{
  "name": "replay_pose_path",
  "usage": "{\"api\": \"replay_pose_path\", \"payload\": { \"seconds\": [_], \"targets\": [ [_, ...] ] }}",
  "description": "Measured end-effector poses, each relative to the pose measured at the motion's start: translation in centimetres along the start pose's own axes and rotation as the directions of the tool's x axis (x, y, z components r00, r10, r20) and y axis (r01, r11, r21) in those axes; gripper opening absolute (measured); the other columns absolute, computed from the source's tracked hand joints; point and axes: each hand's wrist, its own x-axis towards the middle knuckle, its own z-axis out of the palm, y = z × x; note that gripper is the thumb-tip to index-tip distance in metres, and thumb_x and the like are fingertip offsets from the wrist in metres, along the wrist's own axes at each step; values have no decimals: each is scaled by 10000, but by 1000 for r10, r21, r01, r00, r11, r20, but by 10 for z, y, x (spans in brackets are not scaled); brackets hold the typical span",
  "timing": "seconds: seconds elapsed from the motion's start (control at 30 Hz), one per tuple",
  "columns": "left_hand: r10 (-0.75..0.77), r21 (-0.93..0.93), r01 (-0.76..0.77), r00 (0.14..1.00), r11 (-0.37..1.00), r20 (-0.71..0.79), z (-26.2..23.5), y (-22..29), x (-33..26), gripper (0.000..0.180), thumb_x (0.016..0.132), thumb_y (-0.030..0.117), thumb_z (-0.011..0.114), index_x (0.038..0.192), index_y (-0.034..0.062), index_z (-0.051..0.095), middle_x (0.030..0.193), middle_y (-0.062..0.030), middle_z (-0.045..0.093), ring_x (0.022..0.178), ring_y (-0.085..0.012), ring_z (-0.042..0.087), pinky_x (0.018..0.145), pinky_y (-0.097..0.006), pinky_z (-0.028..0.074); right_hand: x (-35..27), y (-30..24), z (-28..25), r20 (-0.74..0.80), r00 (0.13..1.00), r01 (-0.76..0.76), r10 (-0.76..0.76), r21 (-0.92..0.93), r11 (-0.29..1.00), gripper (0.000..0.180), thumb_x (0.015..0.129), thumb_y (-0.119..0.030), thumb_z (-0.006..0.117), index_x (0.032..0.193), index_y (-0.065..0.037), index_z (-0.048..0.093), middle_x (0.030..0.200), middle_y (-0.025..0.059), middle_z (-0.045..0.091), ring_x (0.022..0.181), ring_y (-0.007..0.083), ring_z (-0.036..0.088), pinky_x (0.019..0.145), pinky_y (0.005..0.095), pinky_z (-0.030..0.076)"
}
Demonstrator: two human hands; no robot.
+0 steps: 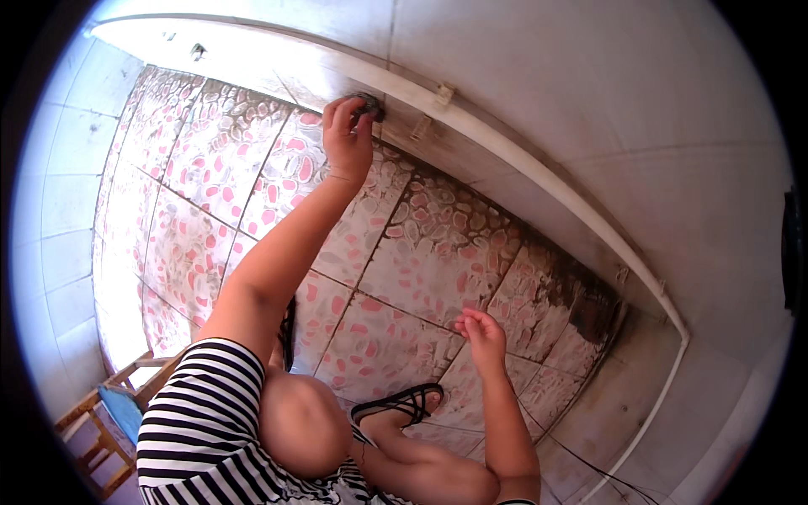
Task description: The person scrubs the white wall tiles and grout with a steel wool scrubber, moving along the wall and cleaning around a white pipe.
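Note:
At the far side, my left hand (348, 139) reaches out to the foot of the white tiled wall. Its fingers are closed round a dark, rough clump that looks like a steel wool scrubber (368, 107), pressed against the wall's lowest strip just above the floor. Grime darkens the pink-and-grey patterned floor tiles (404, 261) along that edge. My right hand (485, 332) hangs over the floor at the right, touching nothing. Its fingers are curled together, and no thing shows in them.
A white pipe (505, 151) on clips runs along the wall and bends at the right corner. A dark, dirty drain spot (592, 316) lies in that corner. Behind my left side stands a wooden stool (105, 438). My sandalled foot (404, 406) rests on the tiles; a thin black cord (589, 463) trails nearby.

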Motion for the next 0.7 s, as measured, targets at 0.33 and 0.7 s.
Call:
{"api": "replay_pose_path", "payload": {
  "seconds": [0.33, 0.7],
  "targets": [
    [-231, 127, 209, 953, 970, 195, 57, 30, -82, 223, 763, -6, 576, 970, 15, 498, 922, -154, 464, 860, -309, 481, 765, -368, 419, -6, 4, -4, 31, 1000, 1, 2, -70, 998, 228, 899, -137, 523, 1079, -1, 559, 954, 72, 634, 825, 123, 605, 716, 230, 452],
    [-555, -654, 371, 827, 659, -91, 10, -5, 20, 183, 798, 126, 631, 878, 9, 515, 818, -66, 517, 718, -157, 506, 660, -286, 428, -18, 9, -13, -11, 1000, 22, -23, -128, 991, 234, 898, -125, 521, 1090, 3, 556, 966, 74, 632, 829, 118, 600, 729, 233, 461]
  ]
}}
